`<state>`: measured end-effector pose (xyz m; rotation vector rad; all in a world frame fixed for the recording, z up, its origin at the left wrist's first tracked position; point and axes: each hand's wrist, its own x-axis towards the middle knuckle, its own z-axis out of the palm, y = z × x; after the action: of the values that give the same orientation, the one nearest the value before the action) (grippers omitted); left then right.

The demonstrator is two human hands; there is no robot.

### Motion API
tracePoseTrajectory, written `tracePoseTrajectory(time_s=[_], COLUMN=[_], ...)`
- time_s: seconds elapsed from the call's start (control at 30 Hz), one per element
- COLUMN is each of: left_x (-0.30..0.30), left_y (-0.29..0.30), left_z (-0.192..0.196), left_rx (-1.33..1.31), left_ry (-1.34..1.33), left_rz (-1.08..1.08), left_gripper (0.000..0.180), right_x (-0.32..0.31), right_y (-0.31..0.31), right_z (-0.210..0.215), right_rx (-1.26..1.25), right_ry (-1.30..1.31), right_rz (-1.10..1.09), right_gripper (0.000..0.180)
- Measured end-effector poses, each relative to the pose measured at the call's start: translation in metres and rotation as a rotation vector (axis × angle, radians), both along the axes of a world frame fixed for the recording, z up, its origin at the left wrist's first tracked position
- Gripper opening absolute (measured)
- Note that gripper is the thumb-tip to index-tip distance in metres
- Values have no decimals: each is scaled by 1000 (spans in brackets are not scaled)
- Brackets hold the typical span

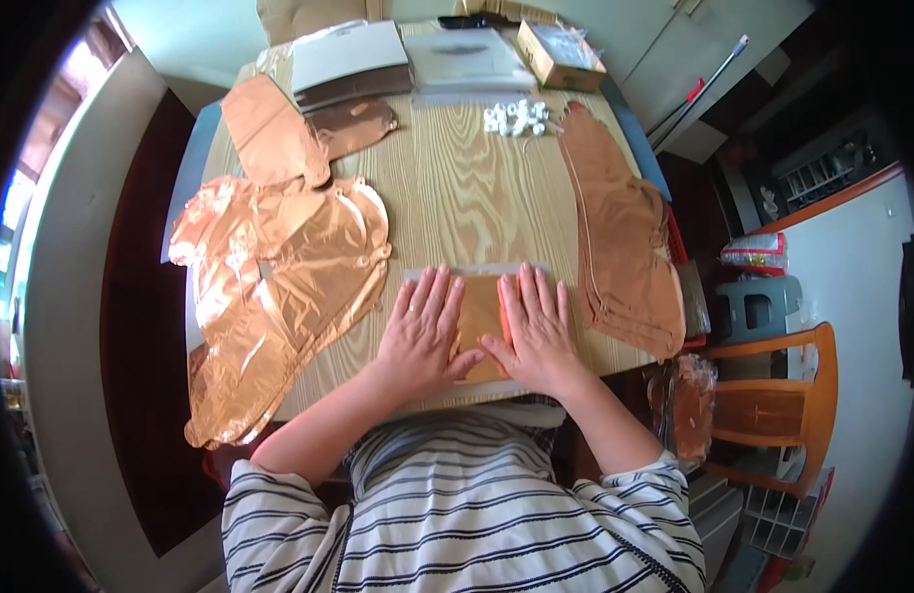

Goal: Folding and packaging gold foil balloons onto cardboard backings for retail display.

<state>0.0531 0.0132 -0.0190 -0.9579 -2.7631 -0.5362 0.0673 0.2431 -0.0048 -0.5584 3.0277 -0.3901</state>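
A striped shirt (477, 504) is seen nearest. Past it, at the near edge of the table (477, 203), a copper foil (481, 308) is laid flat between and under 2 hands, with a clear sheet (477, 268) showing past its far and near edges; whether the foil is inside it cannot be told. The left hand (424, 321) and the right hand (538, 331) are both spread flat, palms down, fingers extended; nothing is gripped by either. The thumbs are angled inward over the foil. At the left, a crumpled foil (289, 272) is draped past the table edge; at the right, a foil stack (620, 237) is laid lengthwise. Farther off, white bits (516, 119) are heaped, and at the far end a pile (350, 59) and a box (561, 57) are placed.
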Motion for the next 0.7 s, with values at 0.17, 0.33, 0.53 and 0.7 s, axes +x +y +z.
tracePoseTrajectory(time_s=[0.17,0.33,0.53,0.7], left_x=[1,2,-7,-9], left_y=[2,-3,1,-1], left_z=[4,14,27,30], left_rx=[-42,39,131,157], left_ry=[-53,-149,-223,-259], left_rz=[35,62,29,54], left_gripper=[97,96,90,86], right_x=[-60,-246,-453,-488], right_y=[25,13,0,-29], right_z=[27,51,35,23], right_rx=[-438,-686,-416,-13], right_ry=[-102,-14,197,106], right_rz=[-66,-128,-414,-567], right_gripper=[69,29,47,60])
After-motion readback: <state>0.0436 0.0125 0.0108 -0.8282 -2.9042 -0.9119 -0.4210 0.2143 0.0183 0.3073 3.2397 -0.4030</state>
